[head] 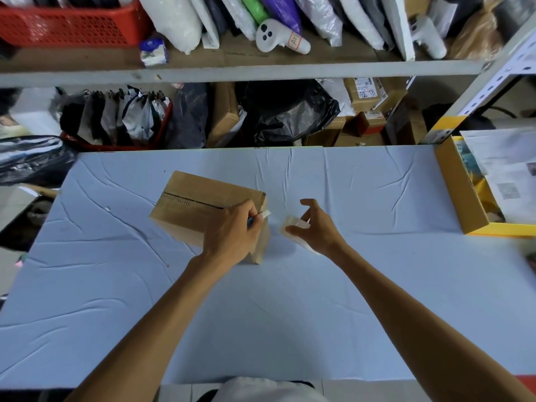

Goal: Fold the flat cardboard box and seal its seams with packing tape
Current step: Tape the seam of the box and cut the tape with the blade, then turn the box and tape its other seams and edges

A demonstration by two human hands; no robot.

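Near half of the table gives us open cloth, with only the two forearms crossing it. Centre-left, the cardboard box is the main block. The left hand, pinching a small tool, covers the box's right end. The right hand, holding the tape roll, sits just beside it, leaving a narrow gap. A yellow box walls the right edge.

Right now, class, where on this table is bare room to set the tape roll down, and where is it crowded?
Free: the blue cloth between the forearms; the strip left of the cardboard box; the stretch between the right hand, gripping the tape roll, and the yellow box. Crowded: around the left hand, pinching a blue item at the box; the shelves.
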